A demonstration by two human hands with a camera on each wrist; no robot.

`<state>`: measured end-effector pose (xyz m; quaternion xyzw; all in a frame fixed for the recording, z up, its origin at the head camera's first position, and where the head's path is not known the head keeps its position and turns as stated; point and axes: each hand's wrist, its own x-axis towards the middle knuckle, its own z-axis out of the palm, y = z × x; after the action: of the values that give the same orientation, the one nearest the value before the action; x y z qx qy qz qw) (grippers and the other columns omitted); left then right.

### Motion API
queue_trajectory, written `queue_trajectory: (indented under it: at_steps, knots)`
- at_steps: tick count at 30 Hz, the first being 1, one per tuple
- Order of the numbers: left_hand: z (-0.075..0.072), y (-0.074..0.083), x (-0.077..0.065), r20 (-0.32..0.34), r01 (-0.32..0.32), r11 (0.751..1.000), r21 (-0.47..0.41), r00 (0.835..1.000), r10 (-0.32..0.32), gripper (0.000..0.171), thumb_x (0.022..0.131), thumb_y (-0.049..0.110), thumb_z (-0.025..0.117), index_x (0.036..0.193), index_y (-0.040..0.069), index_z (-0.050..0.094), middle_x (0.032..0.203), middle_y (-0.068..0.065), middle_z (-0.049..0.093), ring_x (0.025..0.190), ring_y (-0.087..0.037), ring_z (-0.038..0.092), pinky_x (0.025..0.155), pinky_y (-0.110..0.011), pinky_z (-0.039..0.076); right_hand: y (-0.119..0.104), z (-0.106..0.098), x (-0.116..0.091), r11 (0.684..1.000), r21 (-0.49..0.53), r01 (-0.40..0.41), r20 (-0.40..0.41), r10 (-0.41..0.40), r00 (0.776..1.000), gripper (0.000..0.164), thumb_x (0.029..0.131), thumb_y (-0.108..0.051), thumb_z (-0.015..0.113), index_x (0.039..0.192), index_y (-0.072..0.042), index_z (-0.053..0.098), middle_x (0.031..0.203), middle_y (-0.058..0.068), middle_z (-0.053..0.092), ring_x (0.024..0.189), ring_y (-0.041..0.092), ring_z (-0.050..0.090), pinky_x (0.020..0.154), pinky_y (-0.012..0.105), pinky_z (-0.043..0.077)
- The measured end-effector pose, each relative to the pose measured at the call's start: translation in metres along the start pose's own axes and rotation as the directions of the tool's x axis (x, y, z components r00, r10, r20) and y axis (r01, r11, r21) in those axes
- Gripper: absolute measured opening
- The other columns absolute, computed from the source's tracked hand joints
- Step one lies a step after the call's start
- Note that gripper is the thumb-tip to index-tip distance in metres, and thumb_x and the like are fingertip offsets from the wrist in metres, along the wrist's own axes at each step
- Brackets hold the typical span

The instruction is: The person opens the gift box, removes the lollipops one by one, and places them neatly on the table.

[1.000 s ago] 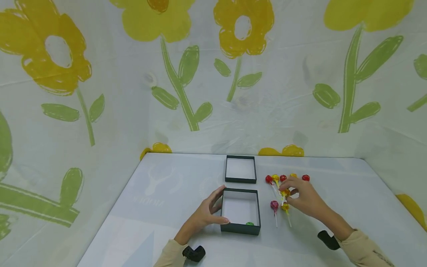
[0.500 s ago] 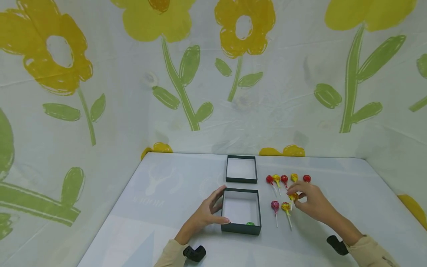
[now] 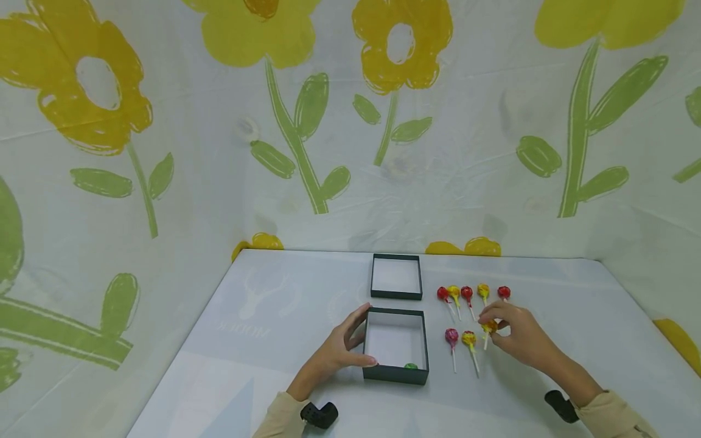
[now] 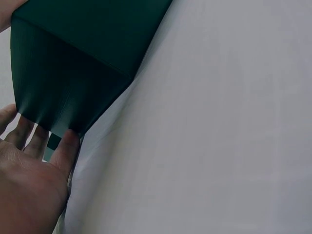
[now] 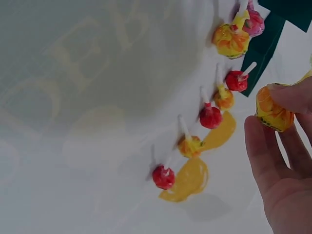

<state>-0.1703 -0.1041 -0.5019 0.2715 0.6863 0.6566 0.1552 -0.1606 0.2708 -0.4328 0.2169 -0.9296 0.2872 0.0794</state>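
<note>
My left hand (image 3: 335, 354) grips the left side of a dark green box (image 3: 395, 376), thumb at its front corner and fingers toward the back. The left wrist view has those fingers (image 4: 66, 155) against the box's outer wall. A green lollipop (image 3: 411, 366) peeks over the front rim inside the box. To the right, my right hand (image 3: 517, 336) pinches a yellow-orange lollipop (image 5: 269, 110) by its wrapped head between thumb and fingers, its stick pointing down in the head view. Nearby lie a pink-purple lollipop (image 3: 451, 336) and a yellow one with red (image 3: 469, 339).
Behind the box stands a second shallow dark green tray or lid (image 3: 396, 297). A loose row of red and yellow lollipops (image 3: 467, 292) lies at the back right of the white table (image 3: 296, 292). A flower-printed curtain (image 3: 471, 194) closes off the back.
My right hand has moved rightward, taking the yellow-orange lollipop away from the others. The yellow-red lollipop left behind shifted slightly. My left hand stays on the box.
</note>
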Motion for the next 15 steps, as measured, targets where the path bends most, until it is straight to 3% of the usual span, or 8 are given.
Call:
queue_trajectory:
  at_steps: [4, 11, 15]
  knots:
    - [0.0, -0.001, 0.0, 0.005, -0.003, 1.0, -0.006, 1.0, 0.003, 0.103, 0.074, 0.008, 0.081, 0.152, 0.014, 0.014, 0.158, -0.014, 0.007, 0.144, -0.025, 0.008, 0.112, -0.048, 0.025, 0.003, 0.0, -0.002, 1.0, -0.012, -0.001, 0.015, 0.002, 1.0, 0.025, 0.069, 0.012, 0.071, 0.085, -0.006, 0.071, 0.092, 0.001, 0.063, 0.083, 0.021, 0.06, 0.067, 0.031, 0.058]
    - [0.001, 0.002, -0.001, -0.009, 0.009, 1.0, 0.018, 1.0, -0.009, 0.101, 0.075, 0.014, 0.08, 0.152, 0.012, 0.014, 0.158, -0.008, 0.009, 0.143, -0.018, 0.011, 0.112, -0.04, 0.027, 0.011, 0.002, -0.004, 0.999, -0.026, -0.02, 0.051, 0.022, 0.998, 0.025, 0.069, 0.013, 0.071, 0.084, -0.006, 0.071, 0.093, 0.001, 0.063, 0.083, 0.021, 0.06, 0.068, 0.03, 0.057]
    - [0.001, 0.002, 0.0, -0.012, 0.004, 1.0, 0.024, 1.0, -0.004, 0.102, 0.075, 0.016, 0.081, 0.152, 0.011, 0.014, 0.158, -0.008, 0.009, 0.143, -0.018, 0.011, 0.112, -0.039, 0.028, 0.016, 0.004, -0.004, 0.998, -0.045, -0.034, 0.107, 0.039, 0.993, 0.025, 0.069, 0.013, 0.071, 0.085, -0.006, 0.071, 0.095, 0.004, 0.063, 0.087, 0.025, 0.061, 0.073, 0.036, 0.057]
